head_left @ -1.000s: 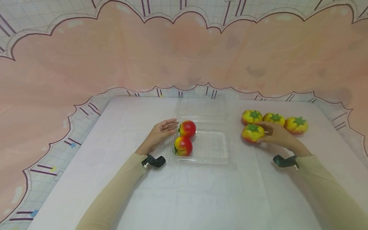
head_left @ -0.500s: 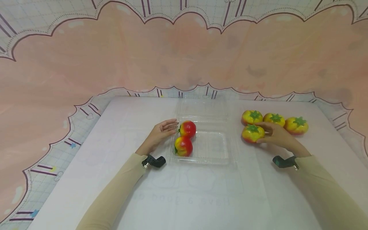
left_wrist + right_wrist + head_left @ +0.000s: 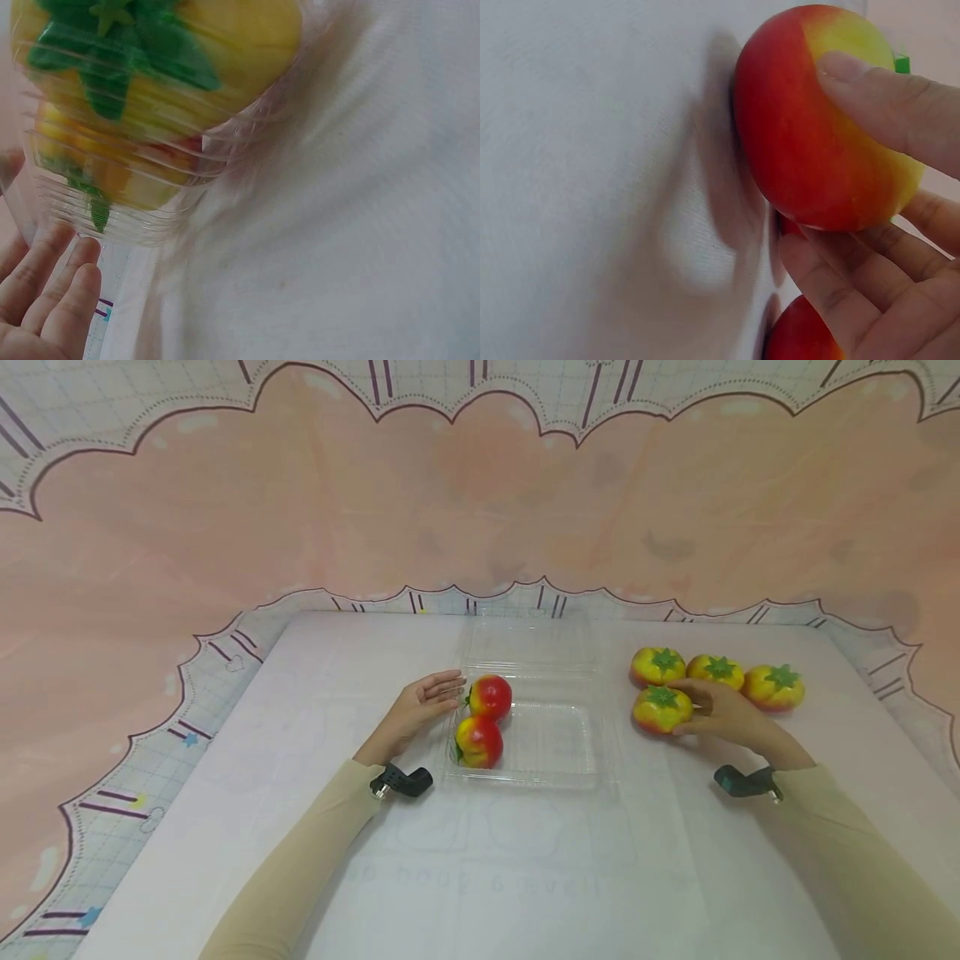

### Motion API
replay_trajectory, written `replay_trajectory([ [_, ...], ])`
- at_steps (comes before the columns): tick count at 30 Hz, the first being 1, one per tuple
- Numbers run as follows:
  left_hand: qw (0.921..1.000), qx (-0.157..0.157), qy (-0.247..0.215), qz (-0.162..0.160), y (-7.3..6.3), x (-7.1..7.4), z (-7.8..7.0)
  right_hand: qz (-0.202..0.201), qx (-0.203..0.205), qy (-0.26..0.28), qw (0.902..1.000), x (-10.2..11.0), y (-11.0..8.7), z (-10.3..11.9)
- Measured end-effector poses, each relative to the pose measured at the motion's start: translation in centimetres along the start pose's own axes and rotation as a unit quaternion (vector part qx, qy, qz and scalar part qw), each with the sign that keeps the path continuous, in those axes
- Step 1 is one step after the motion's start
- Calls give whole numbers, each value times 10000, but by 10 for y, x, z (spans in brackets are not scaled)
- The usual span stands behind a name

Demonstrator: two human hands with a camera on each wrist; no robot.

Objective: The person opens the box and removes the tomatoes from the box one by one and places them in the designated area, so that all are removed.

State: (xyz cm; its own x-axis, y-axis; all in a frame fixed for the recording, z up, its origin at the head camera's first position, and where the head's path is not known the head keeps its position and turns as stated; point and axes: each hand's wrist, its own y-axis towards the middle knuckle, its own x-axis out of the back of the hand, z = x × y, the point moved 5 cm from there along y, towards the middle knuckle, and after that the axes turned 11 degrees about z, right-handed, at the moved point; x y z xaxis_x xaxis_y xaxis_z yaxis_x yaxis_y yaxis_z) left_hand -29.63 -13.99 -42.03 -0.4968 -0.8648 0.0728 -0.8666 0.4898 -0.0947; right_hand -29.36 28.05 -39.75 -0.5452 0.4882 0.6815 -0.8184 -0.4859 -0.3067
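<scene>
My right hand holds a red and yellow toy persimmon with a green leafy top, near the table. In the right wrist view the thumb presses one side of it and the fingers lie at the other. Two more persimmons, a far one and a near one, lie on their sides along the left of a clear plastic clamshell box. My left hand is at the box's left wall, its fingers nearly straight; whether they touch it, I cannot tell.
Behind the held persimmon stand three others: a left one, a middle one and a right one. The box's lid lies folded back. A patterned curtain hangs behind the white table.
The right hand and the persimmon it holds have shifted very slightly to the right. The left hand and the box stay where they were.
</scene>
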Motion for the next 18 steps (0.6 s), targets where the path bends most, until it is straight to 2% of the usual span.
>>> replay_trajectory([
  [9,9999,-18,103,25,1,1,0,74,124,-92,9999,1,-2,1],
  [18,10000,-15,61,26,0,0,0,20,-50,-42,10000,1,-1,2],
])
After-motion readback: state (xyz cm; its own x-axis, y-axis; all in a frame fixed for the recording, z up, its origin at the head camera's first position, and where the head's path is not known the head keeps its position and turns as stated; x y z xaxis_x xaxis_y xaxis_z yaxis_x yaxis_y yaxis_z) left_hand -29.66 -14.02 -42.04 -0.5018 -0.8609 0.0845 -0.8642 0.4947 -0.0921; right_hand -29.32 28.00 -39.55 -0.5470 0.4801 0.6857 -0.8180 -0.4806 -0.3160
